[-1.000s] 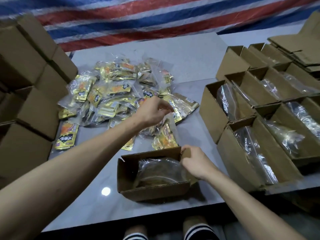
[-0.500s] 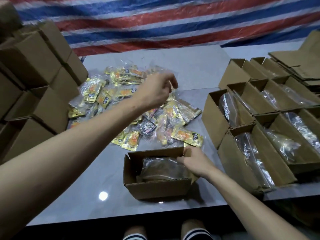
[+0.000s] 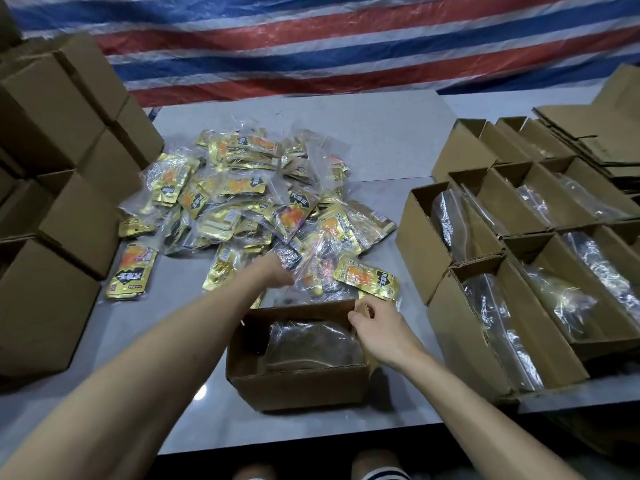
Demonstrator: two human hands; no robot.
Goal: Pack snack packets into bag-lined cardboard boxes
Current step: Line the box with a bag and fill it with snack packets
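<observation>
Glossy gold snack packets [image 3: 242,209] heap at 12 o'clock from the corrugated box [image 3: 298,389], which is lined with a crinkly clear bag [image 3: 311,344]. The right hand [image 3: 377,323] pinches its 2 o'clock corner; the left hand [image 3: 275,273] sits among packets, grip hidden.

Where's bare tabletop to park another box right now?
Bare: the table between the stacked closed boxes and the open box; also beyond the packet pile, toward the tarp. Crowded: the right side, filled by lined boxes.
</observation>
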